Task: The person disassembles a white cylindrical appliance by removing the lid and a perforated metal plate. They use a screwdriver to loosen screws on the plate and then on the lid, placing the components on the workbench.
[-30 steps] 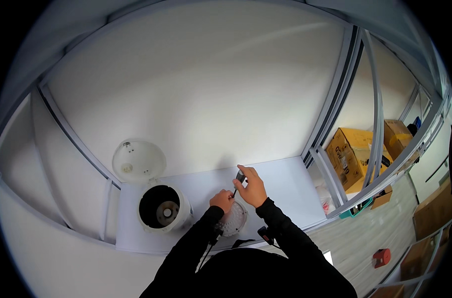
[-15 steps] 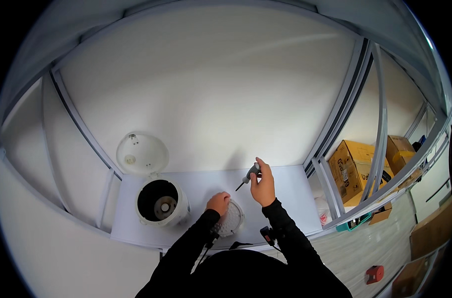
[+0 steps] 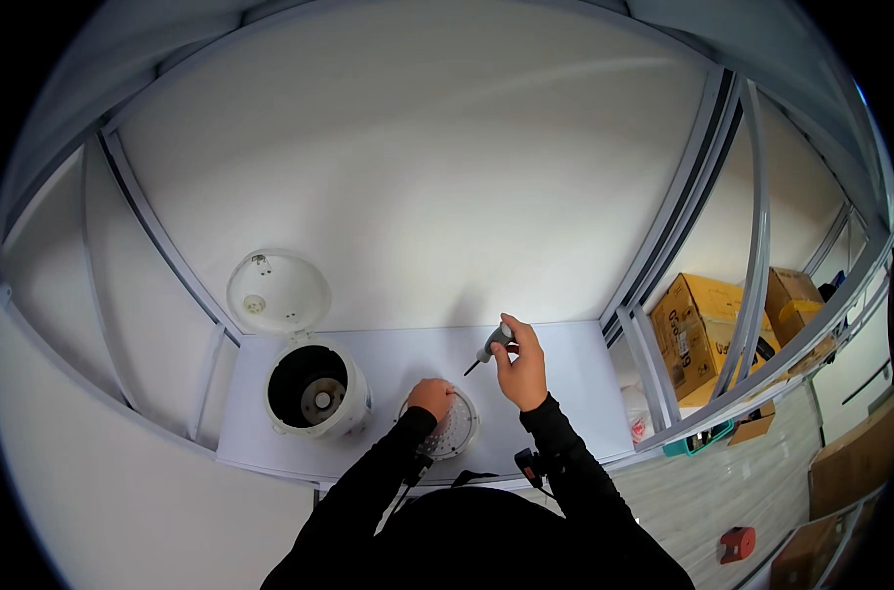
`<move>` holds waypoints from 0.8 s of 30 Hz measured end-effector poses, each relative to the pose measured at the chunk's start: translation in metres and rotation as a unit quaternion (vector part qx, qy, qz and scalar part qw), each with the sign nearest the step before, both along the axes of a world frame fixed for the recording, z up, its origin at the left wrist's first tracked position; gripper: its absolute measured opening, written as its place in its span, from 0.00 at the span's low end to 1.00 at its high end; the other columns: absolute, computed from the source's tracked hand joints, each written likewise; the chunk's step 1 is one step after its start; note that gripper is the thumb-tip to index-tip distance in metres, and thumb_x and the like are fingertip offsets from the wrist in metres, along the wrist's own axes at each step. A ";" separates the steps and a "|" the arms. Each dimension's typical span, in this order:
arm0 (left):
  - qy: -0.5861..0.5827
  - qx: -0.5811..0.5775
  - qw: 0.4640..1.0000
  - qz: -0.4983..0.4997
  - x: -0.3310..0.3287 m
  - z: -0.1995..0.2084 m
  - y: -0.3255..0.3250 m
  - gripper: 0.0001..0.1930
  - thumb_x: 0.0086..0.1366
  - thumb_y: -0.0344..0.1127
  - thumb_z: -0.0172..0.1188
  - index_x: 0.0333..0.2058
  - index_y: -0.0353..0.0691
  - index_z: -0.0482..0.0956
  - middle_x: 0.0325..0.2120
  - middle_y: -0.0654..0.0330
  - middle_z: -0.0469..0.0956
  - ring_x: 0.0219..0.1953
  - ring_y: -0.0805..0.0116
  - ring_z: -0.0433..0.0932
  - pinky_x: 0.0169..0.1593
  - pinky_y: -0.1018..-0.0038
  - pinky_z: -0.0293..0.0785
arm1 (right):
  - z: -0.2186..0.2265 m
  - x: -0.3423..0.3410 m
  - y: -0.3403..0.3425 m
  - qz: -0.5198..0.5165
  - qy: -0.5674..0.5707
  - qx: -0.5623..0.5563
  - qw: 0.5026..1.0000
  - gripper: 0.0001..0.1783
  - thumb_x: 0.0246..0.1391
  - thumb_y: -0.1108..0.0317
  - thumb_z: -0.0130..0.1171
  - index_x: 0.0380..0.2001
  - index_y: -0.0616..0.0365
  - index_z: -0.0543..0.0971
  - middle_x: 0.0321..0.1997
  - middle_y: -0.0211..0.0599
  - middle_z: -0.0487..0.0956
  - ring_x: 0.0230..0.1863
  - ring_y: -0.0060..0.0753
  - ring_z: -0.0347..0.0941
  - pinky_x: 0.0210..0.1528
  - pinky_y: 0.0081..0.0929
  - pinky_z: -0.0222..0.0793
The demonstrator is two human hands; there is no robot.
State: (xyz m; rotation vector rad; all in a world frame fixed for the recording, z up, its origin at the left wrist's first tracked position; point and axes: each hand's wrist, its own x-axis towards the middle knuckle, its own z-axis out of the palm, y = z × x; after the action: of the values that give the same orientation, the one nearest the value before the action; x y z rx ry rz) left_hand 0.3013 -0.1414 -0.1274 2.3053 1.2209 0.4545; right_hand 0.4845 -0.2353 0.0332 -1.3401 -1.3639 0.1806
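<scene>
A white tabletop [image 3: 555, 423] is seen from above across the lower middle of the frame. Just below the frame's centre, a grey-handled screwdriver [image 3: 496, 341] is grasped between the thumb and fingers of the right hand [image 3: 523, 369], its dark shaft pointed down and to the left. Beneath and left of the tip, at the lower centre, a round, pale, perforated disc [image 3: 457, 433] is lying on the table; the tip is held near its upper edge. The upper left part of the disc is covered by the left hand [image 3: 432, 398], whose fingers are curled; whether anything is pinched in them cannot be told. At the lower left, a white round appliance [image 3: 358, 411] is placed, its dark interior exposed, with its lid [image 3: 280, 290] raised behind it. At the right side, a yellow-brown cardboard box [image 3: 697, 320] is seen beyond the grey frame, and a red stool [image 3: 737, 543] at the lower right.
</scene>
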 end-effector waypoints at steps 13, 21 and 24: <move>-0.005 -0.053 0.997 0.061 -0.002 0.002 -0.008 0.13 0.57 0.43 0.71 0.35 0.43 0.86 0.36 0.53 0.85 0.41 0.49 0.83 0.48 0.55 0.80 | -0.002 -0.003 -0.005 0.008 0.024 0.012 1.000 0.31 0.59 0.80 0.65 0.65 0.62 0.70 0.53 0.45 0.76 0.50 0.39 0.79 0.47 0.31 0.81; -0.037 0.047 0.981 0.186 -0.036 0.007 -0.028 0.16 0.59 0.37 0.69 0.45 0.43 0.82 0.45 0.53 0.77 0.51 0.47 0.76 0.54 0.56 0.75 | -0.011 -0.023 0.004 0.050 -0.025 0.015 0.998 0.28 0.58 0.74 0.68 0.60 0.64 0.72 0.49 0.50 0.75 0.45 0.47 0.78 0.41 0.33 0.81; -0.031 0.065 0.972 0.224 -0.053 0.001 -0.034 0.18 0.60 0.36 0.69 0.49 0.44 0.82 0.47 0.53 0.76 0.52 0.48 0.75 0.55 0.56 0.74 | -0.018 -0.036 0.009 0.073 -0.029 0.011 0.997 0.24 0.59 0.73 0.68 0.56 0.64 0.73 0.50 0.51 0.75 0.45 0.49 0.78 0.41 0.34 0.82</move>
State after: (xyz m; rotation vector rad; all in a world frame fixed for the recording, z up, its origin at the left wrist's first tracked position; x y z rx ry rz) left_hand 0.2486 -0.1755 -0.1262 2.0898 1.7294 0.7761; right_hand 0.4490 -0.2263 0.0155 -1.2347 -1.5105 0.2258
